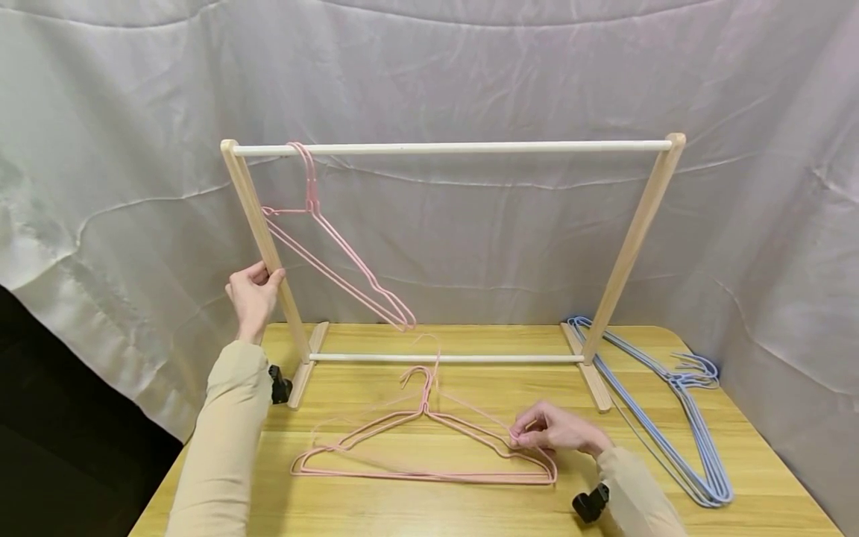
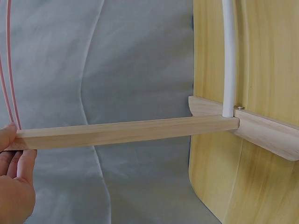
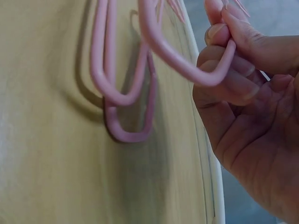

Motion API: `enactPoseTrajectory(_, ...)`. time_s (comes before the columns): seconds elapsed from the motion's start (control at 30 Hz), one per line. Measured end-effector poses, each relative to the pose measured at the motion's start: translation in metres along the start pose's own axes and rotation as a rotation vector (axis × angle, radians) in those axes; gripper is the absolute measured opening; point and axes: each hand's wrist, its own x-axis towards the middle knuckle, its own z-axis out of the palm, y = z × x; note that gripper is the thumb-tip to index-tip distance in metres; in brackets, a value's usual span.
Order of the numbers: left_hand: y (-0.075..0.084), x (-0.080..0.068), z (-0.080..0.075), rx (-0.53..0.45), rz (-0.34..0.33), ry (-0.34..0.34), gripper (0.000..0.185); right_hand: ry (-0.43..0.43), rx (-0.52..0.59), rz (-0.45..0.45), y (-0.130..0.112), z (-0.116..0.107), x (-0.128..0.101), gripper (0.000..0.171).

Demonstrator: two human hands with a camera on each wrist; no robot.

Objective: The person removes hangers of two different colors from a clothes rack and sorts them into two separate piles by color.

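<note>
My left hand grips the left wooden post of a clothes rack, thumb on one side and fingers on the other. My right hand pinches a pink clothes hanger near one end, between thumb and fingers. In the head view this hanger looks faint and blurred. Under it, more pink hangers lie on the table, their hooks pointing toward the rack; two of their rounded ends show below the held one in the right wrist view. Pink hangers also hang at the left of the white top rail.
Several blue hangers lie stacked on the table at the right, partly behind the right wooden post. A white lower rail joins the rack's feet. A grey curtain hangs behind the rack.
</note>
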Motion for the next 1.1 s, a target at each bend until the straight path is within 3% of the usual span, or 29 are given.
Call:
enactPoseTrajectory(0.63, 0.0, -0.001, 0.001, -0.013, 0.027, 0.019, 0.028, 0.072, -0.053, -0.04, 0.011, 0.01, 0.005, 0.018)
enactPoseTrajectory(0.9, 0.0, -0.001, 0.002, -0.022, 0.02, 0.016, 0.028, 0.239, -0.111, 0.065, 0.011, 0.013, 0.004, 0.02)
enactPoseTrajectory(1.1, 0.001, -0.002, -0.001, -0.021, 0.0, 0.014, 0.027, 0.323, -0.185, 0.056, 0.002, 0.006, 0.015, 0.024)
